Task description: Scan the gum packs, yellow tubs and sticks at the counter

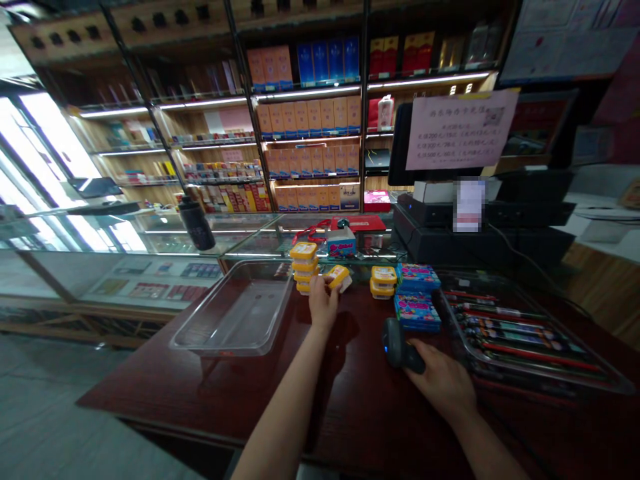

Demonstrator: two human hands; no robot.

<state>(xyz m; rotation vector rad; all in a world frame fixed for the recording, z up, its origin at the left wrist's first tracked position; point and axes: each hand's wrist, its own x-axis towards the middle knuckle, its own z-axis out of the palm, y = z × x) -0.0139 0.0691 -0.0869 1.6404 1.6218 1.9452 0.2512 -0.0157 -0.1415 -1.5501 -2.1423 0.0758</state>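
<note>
My left hand pinches a small yellow-lidded tub, tilted above the dark red counter. Just left of it rises a stack of similar yellow-lidded tubs. My right hand is wrapped round the handle of a black barcode scanner, which shows a small blue light and has its head toward the middle of the counter. Beyond the scanner stand a short stack of yellow tubs and, touching or close beside it, piles of blue and pink packets.
A clear plastic tray lies at the left; another clear tray holds many pencil-like sticks at the right. Behind are a small blue box, a black bottle, a monitor with a paper sign, glass cases and stocked shelves.
</note>
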